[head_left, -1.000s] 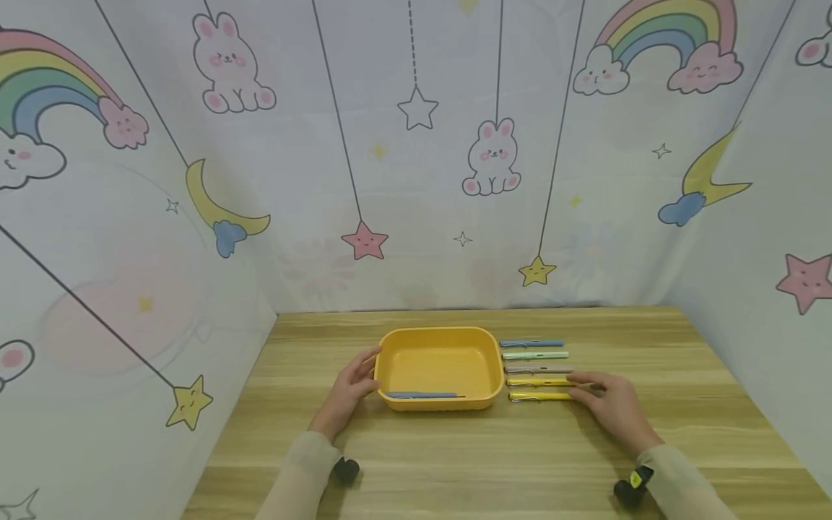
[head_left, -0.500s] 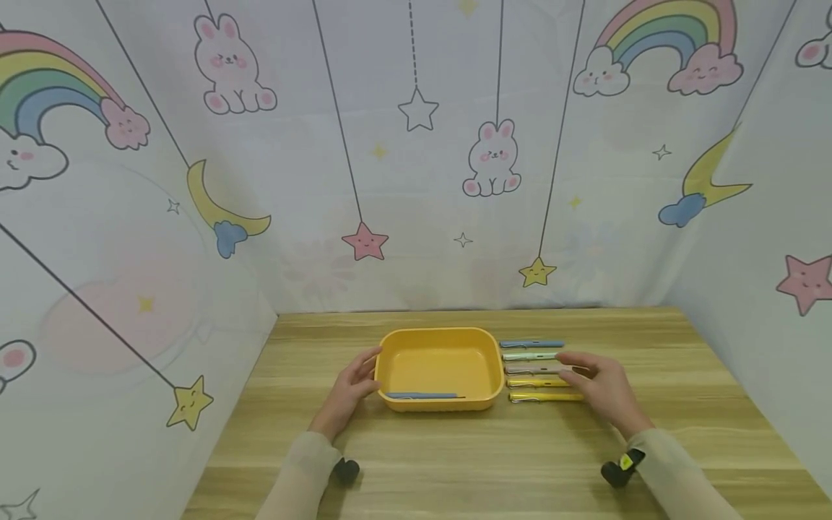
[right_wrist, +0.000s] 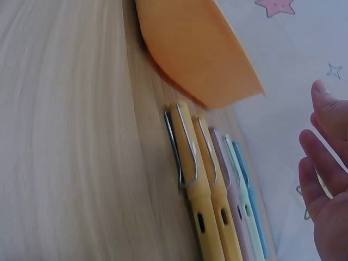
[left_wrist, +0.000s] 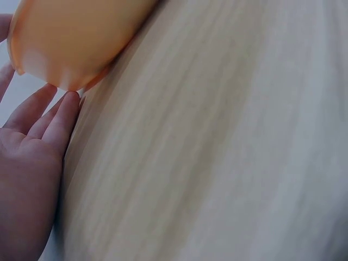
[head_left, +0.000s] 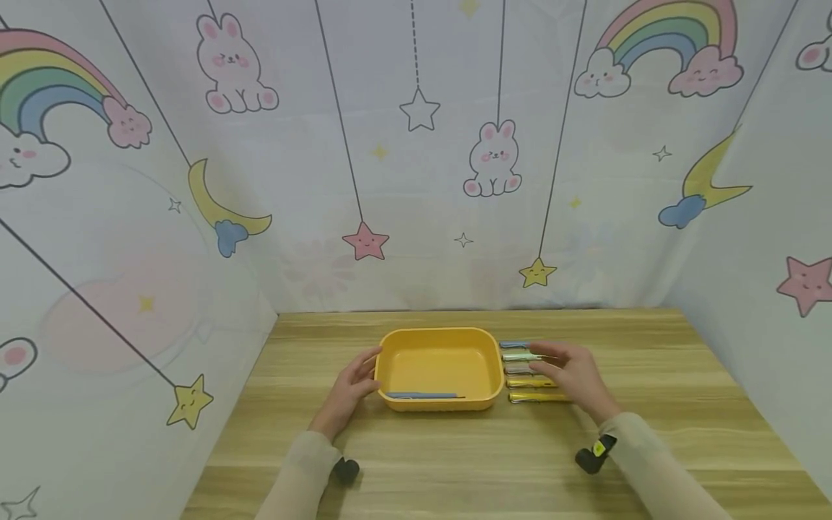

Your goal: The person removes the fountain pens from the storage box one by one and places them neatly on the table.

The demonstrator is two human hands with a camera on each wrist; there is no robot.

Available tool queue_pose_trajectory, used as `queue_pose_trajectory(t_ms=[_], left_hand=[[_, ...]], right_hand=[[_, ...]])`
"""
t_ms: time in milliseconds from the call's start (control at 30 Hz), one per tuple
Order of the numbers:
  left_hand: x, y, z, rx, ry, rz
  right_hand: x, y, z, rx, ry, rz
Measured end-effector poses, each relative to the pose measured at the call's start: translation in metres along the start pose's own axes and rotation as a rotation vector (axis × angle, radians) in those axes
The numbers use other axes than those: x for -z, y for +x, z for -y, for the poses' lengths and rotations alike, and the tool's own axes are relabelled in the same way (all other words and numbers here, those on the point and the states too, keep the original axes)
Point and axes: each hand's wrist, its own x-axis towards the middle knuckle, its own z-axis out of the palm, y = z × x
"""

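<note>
My left hand (head_left: 347, 393) rests against the left end of the yellow plastic basket (head_left: 442, 361). In the left wrist view, its extended fingers (left_wrist: 61, 122) touch the basket's outer wall. A slim blue pen (head_left: 422, 395) lies inside, along the near wall. My right hand (head_left: 575, 372) hovers over the row of pens right of the basket, fingers apart and holding nothing. In the right wrist view the row runs from two yellow pens (right_wrist: 198, 201) through a greyish mauve pen (right_wrist: 231, 190) and a mint green pen (right_wrist: 244, 201) to a blue pen (right_wrist: 250, 190). All have wire clips.
Everything lies on a wood-grain table (head_left: 442, 462). Behind it and at both sides hang white cloth walls (head_left: 422, 274) printed with stars, rabbits and rainbows. Dark wrist devices (head_left: 593, 456) hang below both sleeves.
From the right ends of the yellow pens, my right hand has moved back and leftward over the row. The left hand, basket and pens stay in place.
</note>
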Motion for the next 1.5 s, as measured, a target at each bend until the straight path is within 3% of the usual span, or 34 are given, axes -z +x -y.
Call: queue_pose_trajectory(t_ms=[433,767,1200,1500], left_hand=[[0.0,0.0,0.0,0.008,0.01,-0.021],[-0.001,-0.001,0.0,0.003,0.004,-0.018],[0.0,0.0,0.001,-0.024,-0.009,0.011],[-0.001,-0.002,0.0,0.02,0.02,-0.029]], right_hand=[[-0.035,0.018,0.02,0.091,0.094,0.061],[-0.062,0.027,0.04,0.021,0.205,0.151],[-0.09,0.038,0.054,0.065,0.103,0.269],[-0.103,0.045,0.056,0.052,0.042,0.349]])
